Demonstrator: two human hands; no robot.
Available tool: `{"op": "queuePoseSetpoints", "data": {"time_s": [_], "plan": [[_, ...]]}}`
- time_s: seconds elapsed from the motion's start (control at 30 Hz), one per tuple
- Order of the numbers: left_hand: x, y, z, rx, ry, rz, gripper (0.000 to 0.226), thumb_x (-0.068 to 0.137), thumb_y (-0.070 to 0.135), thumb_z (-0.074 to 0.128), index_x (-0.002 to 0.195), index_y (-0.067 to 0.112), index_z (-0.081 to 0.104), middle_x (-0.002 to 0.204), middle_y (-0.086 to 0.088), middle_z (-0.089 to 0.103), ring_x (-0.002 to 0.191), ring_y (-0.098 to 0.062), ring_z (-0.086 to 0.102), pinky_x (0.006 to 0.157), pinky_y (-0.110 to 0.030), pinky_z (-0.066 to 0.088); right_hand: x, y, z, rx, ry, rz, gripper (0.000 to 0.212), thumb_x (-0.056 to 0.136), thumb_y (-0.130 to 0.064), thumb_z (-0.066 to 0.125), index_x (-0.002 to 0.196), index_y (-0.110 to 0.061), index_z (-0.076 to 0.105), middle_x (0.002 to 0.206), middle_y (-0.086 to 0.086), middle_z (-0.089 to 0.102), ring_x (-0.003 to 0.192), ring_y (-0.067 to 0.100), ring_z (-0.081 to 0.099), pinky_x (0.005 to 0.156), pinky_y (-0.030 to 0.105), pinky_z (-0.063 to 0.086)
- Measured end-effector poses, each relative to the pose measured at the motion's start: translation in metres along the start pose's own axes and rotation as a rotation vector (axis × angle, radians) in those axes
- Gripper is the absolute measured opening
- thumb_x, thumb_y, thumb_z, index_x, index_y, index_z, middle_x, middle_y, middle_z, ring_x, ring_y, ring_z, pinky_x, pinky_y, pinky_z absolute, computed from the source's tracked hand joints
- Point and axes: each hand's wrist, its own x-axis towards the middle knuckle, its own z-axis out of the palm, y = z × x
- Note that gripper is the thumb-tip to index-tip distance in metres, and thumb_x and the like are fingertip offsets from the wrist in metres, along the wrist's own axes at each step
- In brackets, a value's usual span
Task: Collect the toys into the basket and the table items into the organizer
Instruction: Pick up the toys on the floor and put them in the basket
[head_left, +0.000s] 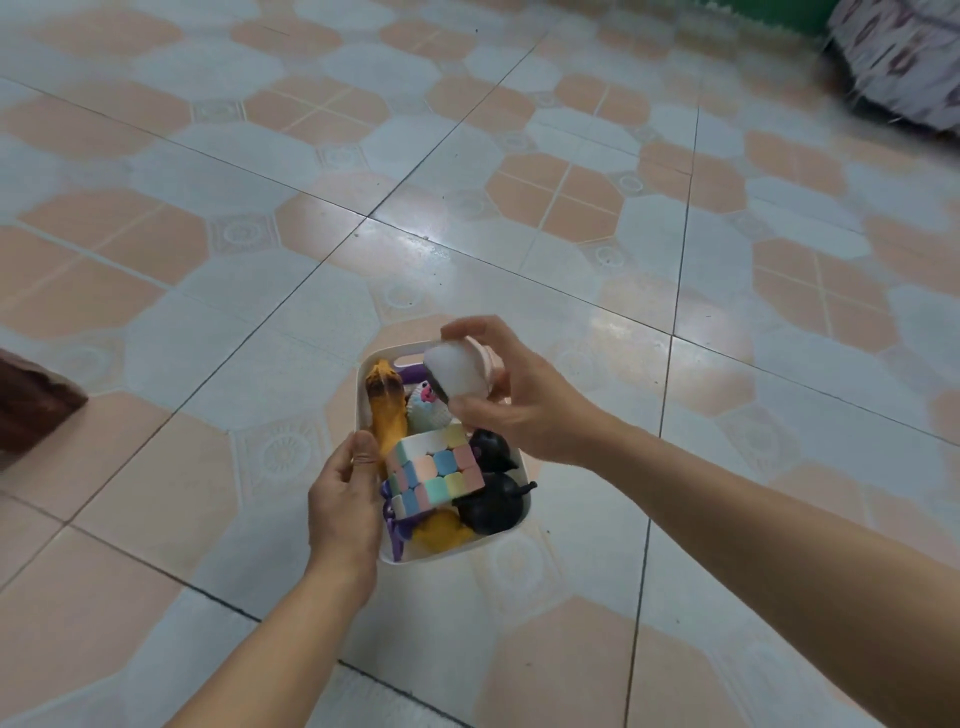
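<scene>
Toys (436, 467) crowd the basket (483, 543), so the left hand (343, 499) grips its side to steady it; the right hand (524, 410) pinches a white toy (457, 371) just above, probably seeking a free place.

A white basket (470, 550) sits low in the frame over a tiled floor (571, 249). The left hand (345, 509) grips its rim at 9 o'clock, thumb hooked over the edge. The right hand (519, 400) pinches a white toy (457, 371) above the basket's 1 o'clock corner. Inside, a pastel cube (439, 475) lies in the middle, with a yellow toy (387, 410) at 11 o'clock, a pale toy (428, 408) at 12, a black toy (493, 506) at 4 and a purple toy (397, 530) at 7. A brown object (31, 405) shows at the frame's 9 o'clock edge, and a patterned cloth (904, 57) at 2.
</scene>
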Motion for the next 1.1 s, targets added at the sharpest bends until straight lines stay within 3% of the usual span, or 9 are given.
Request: {"op": "queuePoseSetpoints", "data": {"time_s": [0.13,0.3,0.37,0.43,0.5,0.63,0.73,0.9,1.1], "plan": [[-0.002,0.005,-0.012,-0.001,-0.031,-0.008,0.060,0.082,0.061,0.047,0.119,0.017,0.064,0.107,-0.007,0.073,0.099,-0.027,0.070,0.081,-0.045,0.058,-0.006,0.000,0.002,-0.129,-0.133,-0.024,0.056,0.085,0.004,0.060,0.125,-0.029,0.039,0.134,-0.007,0.040,0.115,0.017,0.045,0.087,0.043,0.054],[-0.001,0.009,-0.028,0.009,-0.041,-0.025,0.054,0.087,0.056,0.045,0.120,0.017,0.062,0.107,-0.008,0.072,0.098,-0.025,0.070,0.078,-0.041,0.058,-0.004,0.004,0.005,-0.273,-0.189,0.052,0.068,0.084,-0.005,0.062,0.129,-0.046,0.032,0.139,-0.013,0.034,0.129,0.028,0.030,0.104,0.056,0.035],[0.001,0.011,-0.035,0.000,-0.039,-0.035,0.051,0.089,0.055,0.045,0.120,0.017,0.061,0.108,-0.009,0.072,0.099,-0.026,0.070,0.079,-0.043,0.058,-0.004,0.004,0.009,-0.300,-0.206,0.062,0.070,0.082,-0.006,0.066,0.128,-0.046,0.032,0.143,-0.014,0.032,0.130,0.027,0.030,0.107,0.053,0.034],[0.002,0.012,-0.039,0.005,-0.037,-0.032,0.052,0.089,0.055,0.045,0.121,0.018,0.061,0.108,-0.008,0.072,0.098,-0.025,0.071,0.079,-0.043,0.058,-0.005,0.002,0.013,-0.261,-0.211,0.038,0.068,0.080,-0.005,0.068,0.129,-0.038,0.036,0.146,-0.010,0.030,0.131,0.023,0.033,0.108,0.039,0.037],[0.003,0.013,-0.043,-0.002,-0.033,-0.025,0.057,0.084,0.058,0.047,0.122,0.018,0.060,0.110,-0.007,0.072,0.099,-0.025,0.070,0.082,-0.045,0.058,-0.006,0.001,0.018,-0.256,-0.155,0.010,0.062,0.080,-0.005,0.071,0.129,-0.029,0.041,0.145,-0.005,0.035,0.130,0.020,0.039,0.106,0.031,0.042],[0.005,0.014,-0.045,-0.016,-0.026,-0.027,0.063,0.078,0.061,0.047,0.123,0.019,0.061,0.108,-0.005,0.072,0.098,-0.022,0.071,0.081,-0.042,0.058,-0.002,0.005,0.039,-0.411,0.118,0.007,0.055,0.075,-0.020,0.079,0.120,-0.021,0.047,0.127,0.000,0.055,0.108,0.023,0.058,0.086,0.043,0.055],[0.006,0.013,-0.044,-0.034,-0.009,-0.035,0.057,0.084,0.058,0.047,0.122,0.018,0.061,0.106,-0.005,0.073,0.096,-0.021,0.071,0.074,-0.037,0.057,0.001,0.007,0.050,-0.490,0.178,-0.015,0.054,0.072,-0.027,0.081,0.113,-0.019,0.046,0.120,0.001,0.056,0.098,0.026,0.058,0.078,0.046,0.055],[0.010,0.013,-0.050,-0.041,0.022,-0.043,0.045,0.093,0.052,0.045,0.120,0.019,0.061,0.103,-0.003,0.073,0.095,-0.021,0.071,0.071,-0.034,0.056,-0.001,0.006,0.042,-0.475,0.081,-0.034,0.054,0.074,-0.033,0.077,0.118,-0.023,0.049,0.125,-0.004,0.052,0.113,0.016,0.047,0.099,0.039,0.040],[0.013,0.017,-0.048,-0.034,0.023,-0.022,0.049,0.093,0.053,0.043,0.127,0.022,0.058,0.109,-0.002,0.072,0.097,-0.020,0.070,0.068,-0.032,0.055,-0.007,0.002,0.033,-0.152,0.234,0.116,0.038,0.088,-0.024,0.064,0.123,-0.018,0.049,0.122,-0.007,0.055,0.107,0.009,0.054,0.087,0.022,0.044]]}}
